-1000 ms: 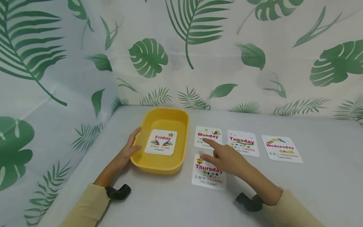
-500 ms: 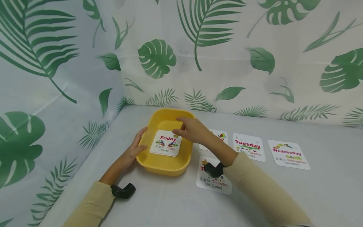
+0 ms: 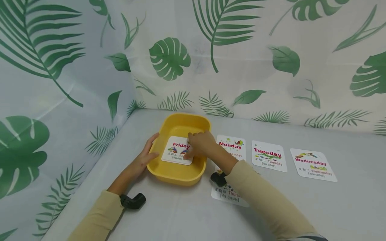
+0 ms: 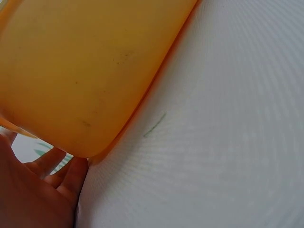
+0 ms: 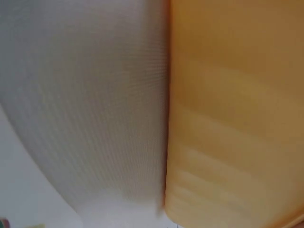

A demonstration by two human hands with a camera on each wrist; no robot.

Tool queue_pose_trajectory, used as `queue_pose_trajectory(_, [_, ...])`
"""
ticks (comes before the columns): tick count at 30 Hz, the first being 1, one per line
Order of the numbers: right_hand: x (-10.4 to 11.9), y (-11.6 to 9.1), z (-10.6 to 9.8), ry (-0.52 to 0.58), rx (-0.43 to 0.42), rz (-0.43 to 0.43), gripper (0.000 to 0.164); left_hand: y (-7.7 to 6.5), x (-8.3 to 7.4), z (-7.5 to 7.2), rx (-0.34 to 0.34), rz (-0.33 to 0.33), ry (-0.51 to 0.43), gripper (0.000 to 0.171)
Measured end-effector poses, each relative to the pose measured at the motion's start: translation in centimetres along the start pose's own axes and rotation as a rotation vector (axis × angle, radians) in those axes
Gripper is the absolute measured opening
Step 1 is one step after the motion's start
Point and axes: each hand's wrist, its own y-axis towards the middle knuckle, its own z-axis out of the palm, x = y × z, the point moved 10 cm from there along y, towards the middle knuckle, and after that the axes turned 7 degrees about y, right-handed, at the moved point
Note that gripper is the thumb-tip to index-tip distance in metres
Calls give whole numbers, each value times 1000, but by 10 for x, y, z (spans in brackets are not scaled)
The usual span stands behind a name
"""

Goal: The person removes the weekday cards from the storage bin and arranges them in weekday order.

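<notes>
My left hand [image 3: 143, 160] grips the left side of a yellow plastic tray [image 3: 178, 179], thumb at the rim and fingers along the outer wall. In the left wrist view, the fingers [image 4: 71, 175] lie against the tray's lower corner [image 4: 85, 95]. Inside the tray is a white "Friday" word card [image 3: 175, 155], with a second edge showing beneath it. My right hand [image 3: 205, 144] reaches over the tray's right rim with curled fingers. Its thumb and fingers pinch the card's right edge and cover that part. The right wrist view shows the tray's outer wall [image 5: 232, 118], with those fingers hidden.
To the tray's right lie a "Monday" card [image 3: 230, 145], a "Tuesday" card [image 3: 269, 155] and a "Wednesday" card [image 3: 313, 164] in a row. A "Thursday" card [image 3: 229, 197] lies below Monday, partly under my right forearm. A leaf-print cloth [image 3: 241, 67] hangs behind the table.
My right hand has left the Monday and Thursday cards, moved left over the tray, and come down on the Friday card's right edge. My left hand keeps its hold on the tray.
</notes>
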Motion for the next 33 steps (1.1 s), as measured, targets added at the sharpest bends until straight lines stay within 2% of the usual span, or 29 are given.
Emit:
queue_pose_trajectory(4, [2,-3,-1,-12,-12,-10,90,1,-1,0,0,4,14,65])
queue_pose_trajectory(10, [3,-5,-8,22,-93,-34,94,1,-1,0,4,12,19,66])
queue_pose_trajectory(20, [0,-6,-16,204,-202,-17,93,1,-1,0,0,20,7,64])
queue_pose_trajectory(26, [-1,-9,-21,316,-262,-39,82,0,-4,0,11,43,-3,64])
queue_pose_trajectory(29, [-2,-11,-21,355,-269,-55,79,0,-5,1,20,54,-8,64])
queue_pose_trajectory(33, [-1,-11,-21,354,-250,-79,78,0,-4,1,30,55,-6,64])
